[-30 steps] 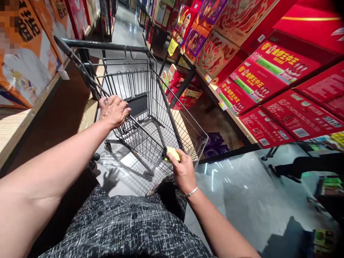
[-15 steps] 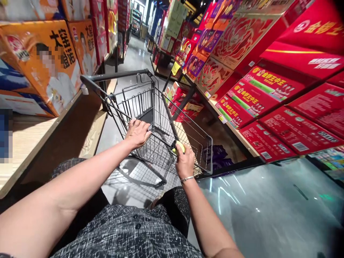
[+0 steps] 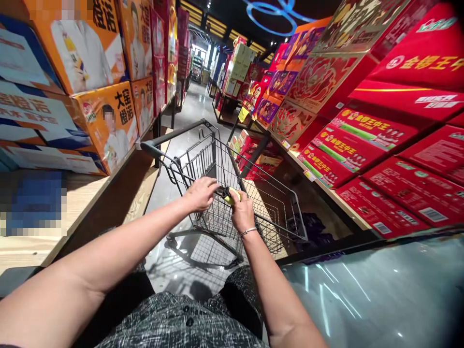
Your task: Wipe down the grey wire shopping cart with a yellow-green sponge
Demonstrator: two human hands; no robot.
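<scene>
A black wire shopping cart (image 3: 270,212) stands turned sideways in front of me, with its thick dark handle (image 3: 170,135) toward the upper left. My left hand (image 3: 201,194) is closed over the near top rail, its fingers bent around the bar. Just to the right, my right hand (image 3: 242,210) grips a small yellow-and-black object (image 3: 232,195) against the same rail. Fingers cover part of that object, so its kind does not show. Its black end lies close to my left fingertips. The wire basket shows no goods in it.
Orange drink cartons (image 3: 108,125) are stacked on a wooden shelf (image 3: 81,198) at left. Red boxes (image 3: 391,193) and gold gift boxes (image 3: 315,79) fill the right-hand display, close to the cart. An aisle (image 3: 199,96) of shiny floor runs away between them.
My right hand and the yellow-and-black object have come closer to my left hand along the rail. The view has tilted up and shifted, showing more of the left shelf.
</scene>
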